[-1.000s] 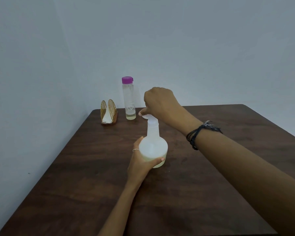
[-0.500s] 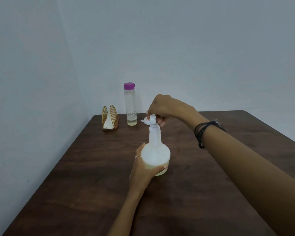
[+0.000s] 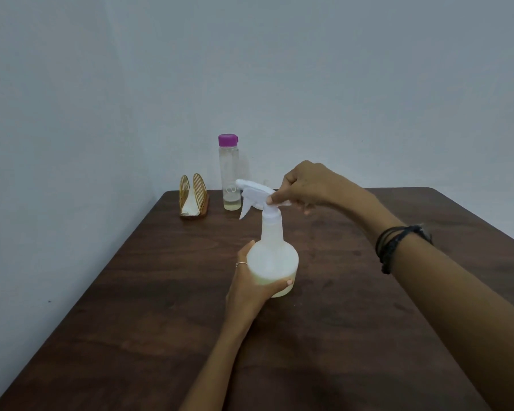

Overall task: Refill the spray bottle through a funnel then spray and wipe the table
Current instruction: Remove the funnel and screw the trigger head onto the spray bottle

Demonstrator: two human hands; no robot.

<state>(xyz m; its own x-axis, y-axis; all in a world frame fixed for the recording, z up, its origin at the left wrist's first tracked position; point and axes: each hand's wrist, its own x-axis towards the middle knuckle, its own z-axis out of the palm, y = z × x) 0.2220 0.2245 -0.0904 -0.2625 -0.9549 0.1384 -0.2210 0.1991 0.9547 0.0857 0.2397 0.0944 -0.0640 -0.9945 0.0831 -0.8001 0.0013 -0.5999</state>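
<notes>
Spray head [image 3: 257, 193] now swung leftward, right hand [image 3: 306, 185] gripping, table [image 3: 368, 336] edges distant.

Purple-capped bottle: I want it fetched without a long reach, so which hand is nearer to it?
Right. The right hand grips the spray head just right of the bottle; the left hand holds the spray bottle's base, well nearer the person.

Item count: 2 bottles, 1 holder, 2 hands, 1 counter.
1 spray bottle [image 3: 272, 259] with 1 trigger head [image 3: 254, 193]; 1 clear bottle [image 3: 228, 173], purple cap; 1 gold napkin holder [image 3: 193, 195]; 1 left hand [image 3: 250, 287]; 1 right hand [image 3: 306, 183]; 1 dark wood counter [image 3: 353, 336].
</notes>
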